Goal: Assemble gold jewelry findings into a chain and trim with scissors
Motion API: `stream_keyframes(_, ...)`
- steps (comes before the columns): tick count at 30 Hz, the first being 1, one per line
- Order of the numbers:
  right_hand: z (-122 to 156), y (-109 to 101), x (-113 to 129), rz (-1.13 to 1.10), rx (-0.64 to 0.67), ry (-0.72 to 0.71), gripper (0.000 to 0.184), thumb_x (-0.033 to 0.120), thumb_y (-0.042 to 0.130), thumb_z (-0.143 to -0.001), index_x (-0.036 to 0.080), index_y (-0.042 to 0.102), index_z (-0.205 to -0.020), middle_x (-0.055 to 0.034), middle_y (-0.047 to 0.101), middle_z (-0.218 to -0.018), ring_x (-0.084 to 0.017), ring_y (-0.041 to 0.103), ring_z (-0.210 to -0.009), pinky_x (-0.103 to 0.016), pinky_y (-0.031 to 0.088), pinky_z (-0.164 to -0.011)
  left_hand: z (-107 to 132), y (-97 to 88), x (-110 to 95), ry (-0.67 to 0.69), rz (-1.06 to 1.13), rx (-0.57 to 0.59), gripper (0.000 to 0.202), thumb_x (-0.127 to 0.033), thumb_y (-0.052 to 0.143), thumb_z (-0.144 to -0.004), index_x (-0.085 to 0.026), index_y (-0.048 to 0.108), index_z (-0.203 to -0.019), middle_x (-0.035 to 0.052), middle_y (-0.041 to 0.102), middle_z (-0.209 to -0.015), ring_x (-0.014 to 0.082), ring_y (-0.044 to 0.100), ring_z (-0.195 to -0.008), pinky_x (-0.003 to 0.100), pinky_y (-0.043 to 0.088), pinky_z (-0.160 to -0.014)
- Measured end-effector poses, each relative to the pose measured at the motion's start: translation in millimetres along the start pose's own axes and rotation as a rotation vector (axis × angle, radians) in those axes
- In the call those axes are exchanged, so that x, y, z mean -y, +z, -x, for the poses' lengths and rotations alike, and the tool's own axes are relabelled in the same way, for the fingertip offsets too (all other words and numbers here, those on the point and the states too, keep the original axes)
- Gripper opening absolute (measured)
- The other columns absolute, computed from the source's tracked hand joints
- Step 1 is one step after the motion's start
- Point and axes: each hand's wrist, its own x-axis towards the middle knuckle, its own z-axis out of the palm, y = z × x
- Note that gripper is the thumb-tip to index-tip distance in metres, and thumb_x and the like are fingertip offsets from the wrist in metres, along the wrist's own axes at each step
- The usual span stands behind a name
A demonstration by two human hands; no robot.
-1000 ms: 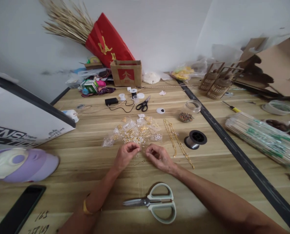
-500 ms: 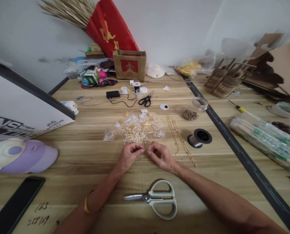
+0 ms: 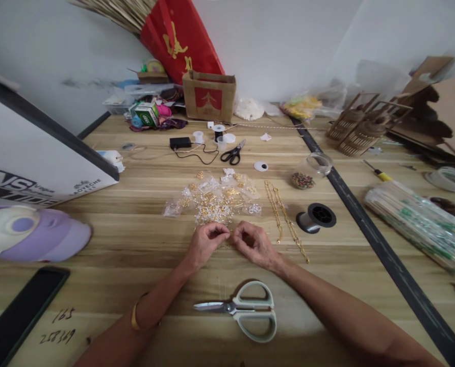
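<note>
Both hands meet over the middle of the table, fingertips almost touching. My left hand (image 3: 208, 242) is closed in a pinch, thumb against forefinger; what lies between them is too small to make out. My right hand (image 3: 252, 244) is pinched in the same way, its fingertips hiding whatever they grip. Under the fingers a thin strand with small gold bits (image 3: 223, 247) shows in part. Just beyond lies a pile of silver and gold jewellery findings (image 3: 214, 211), some in clear bags. Gold chains (image 3: 284, 214) lie to the right of my right hand.
White-handled scissors (image 3: 250, 310) lie in front of me, between my forearms. To the right stand a wire spool (image 3: 316, 218) and a clear jar of beads (image 3: 304, 179). Black scissors (image 3: 233, 153) lie farther back. At left are a phone (image 3: 28, 311) and a purple-and-white object (image 3: 40, 233).
The camera view has shifted slightly, so the background sits a little farther right. My hands keep their pinches, and the left fingertips have moved slightly towards the right hand.
</note>
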Motion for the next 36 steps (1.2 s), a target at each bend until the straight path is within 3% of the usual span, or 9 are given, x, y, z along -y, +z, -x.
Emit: stream_keyframes(36,0.6,0.3,-0.1,0.009,0.016,-0.013,0.011,0.025,0.051,-0.084,0.017,0.052,-0.076,0.0012,0.05,-0.064,-0.009,0.042,-0.053,-0.02,0.033,-0.047,2.1,2.0,-2.9,-0.014,0.033,-0.001,0.006,-0.019,0.066,-0.065,-0.014,0.065,-0.065,0.001,0.064,-0.061,0.0114,0.055,-0.058,0.02,0.045,-0.056)
